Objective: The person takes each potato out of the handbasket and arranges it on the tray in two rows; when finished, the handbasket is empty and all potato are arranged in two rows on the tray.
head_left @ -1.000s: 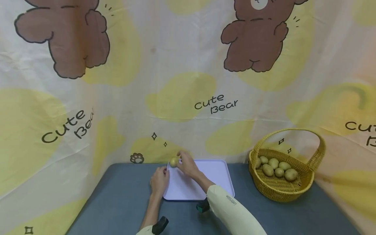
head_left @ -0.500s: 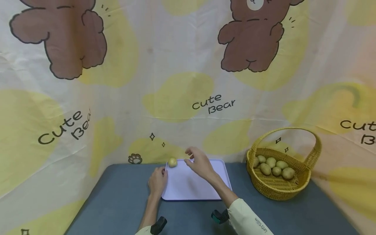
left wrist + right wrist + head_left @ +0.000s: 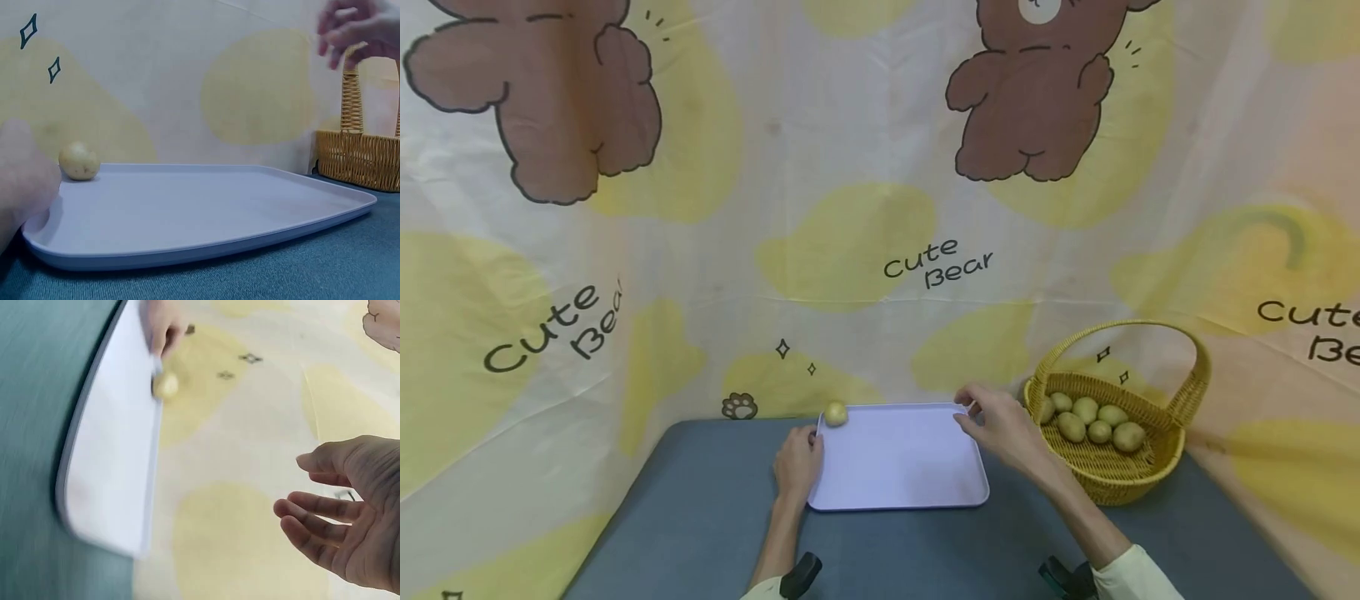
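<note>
A pale lilac rectangular tray (image 3: 898,467) lies on the table. One potato (image 3: 836,413) sits in its far left corner, and the left wrist view shows this potato (image 3: 79,161) by the rim. My left hand (image 3: 797,467) holds the tray's left edge, its fingers curled at the rim. In the air by the tray's far right corner is my right hand (image 3: 1003,425), with nothing in it. The right wrist view shows this hand (image 3: 350,512) with loosely bent, parted fingers. To its right stands a yellow wicker basket (image 3: 1120,492) holding several potatoes (image 3: 1100,431).
The basket's tall arched handle (image 3: 1201,375) rises above its rim. A blue-grey cloth covers the table (image 3: 700,500). Right behind the table hangs a curtain (image 3: 850,250) printed with bears and yellow patches.
My right hand has let go of the potato in the tray's far left corner and moved right across the tray towards the basket. My left hand stays at the tray's edge.
</note>
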Motion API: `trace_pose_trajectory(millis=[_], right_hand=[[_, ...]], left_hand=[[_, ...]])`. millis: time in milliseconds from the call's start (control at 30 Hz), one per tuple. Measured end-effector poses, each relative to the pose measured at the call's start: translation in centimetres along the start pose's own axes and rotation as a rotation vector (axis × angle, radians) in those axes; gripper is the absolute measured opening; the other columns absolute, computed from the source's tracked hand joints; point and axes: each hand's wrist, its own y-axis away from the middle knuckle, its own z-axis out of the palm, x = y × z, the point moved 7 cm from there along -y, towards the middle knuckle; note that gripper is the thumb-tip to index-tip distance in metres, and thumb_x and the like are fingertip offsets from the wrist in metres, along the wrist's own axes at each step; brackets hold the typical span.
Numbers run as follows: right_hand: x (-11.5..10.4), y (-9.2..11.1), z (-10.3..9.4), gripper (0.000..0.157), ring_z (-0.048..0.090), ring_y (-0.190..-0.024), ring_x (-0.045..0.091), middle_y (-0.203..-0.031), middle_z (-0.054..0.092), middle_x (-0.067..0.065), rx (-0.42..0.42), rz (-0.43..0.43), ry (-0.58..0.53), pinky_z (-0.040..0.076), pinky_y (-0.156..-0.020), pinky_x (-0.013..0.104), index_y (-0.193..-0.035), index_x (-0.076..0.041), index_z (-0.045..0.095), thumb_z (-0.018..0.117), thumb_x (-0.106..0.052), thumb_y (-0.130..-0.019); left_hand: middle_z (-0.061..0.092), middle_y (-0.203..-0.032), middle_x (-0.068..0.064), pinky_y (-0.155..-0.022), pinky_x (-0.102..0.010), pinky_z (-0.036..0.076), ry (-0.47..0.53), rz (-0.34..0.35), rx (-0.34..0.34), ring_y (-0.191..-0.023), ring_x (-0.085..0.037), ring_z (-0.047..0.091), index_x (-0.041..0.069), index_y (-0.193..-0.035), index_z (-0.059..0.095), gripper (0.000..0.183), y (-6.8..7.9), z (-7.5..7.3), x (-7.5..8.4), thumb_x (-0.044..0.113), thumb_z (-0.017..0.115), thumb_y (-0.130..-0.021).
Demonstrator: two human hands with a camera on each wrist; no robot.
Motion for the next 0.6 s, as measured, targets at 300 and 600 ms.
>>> trace_pose_trajectory(millis=[300,600], right_hand=[[3.9,2.0,-6.0,0.014,0.067,-0.080,0.008,-0.092,0.072,-0.002,-0.086,-0.021,0.069,0.057,-0.069,0.029,-0.102,-0.014,0.070,0.075,-0.005,-0.092],[8.1,0.5,-9.7,0.007,0.060,-0.074,0.002,-0.083,0.068,-0.004,-0.287,-0.024,0.156,0.051,-0.066,0.026,-0.093,-0.012,0.068,0.071,-0.006,-0.095]], left_hand=[[0.071,-0.099,-0.014,-0.062,-0.043,0.047,0.004,-0.013,0.002,-0.076,-0.027,0.065,0.004,-0.119,0.075,0.027,-0.1,0.2,-0.1,0.020,0.066,-0.099],[0.070,-0.096,-0.013,-0.061,-0.041,0.046,0.023,-0.014,-0.004,-0.077,-0.026,0.065,0.003,-0.118,0.075,0.026,0.5,0.6,-0.3,0.019,0.067,-0.099]])
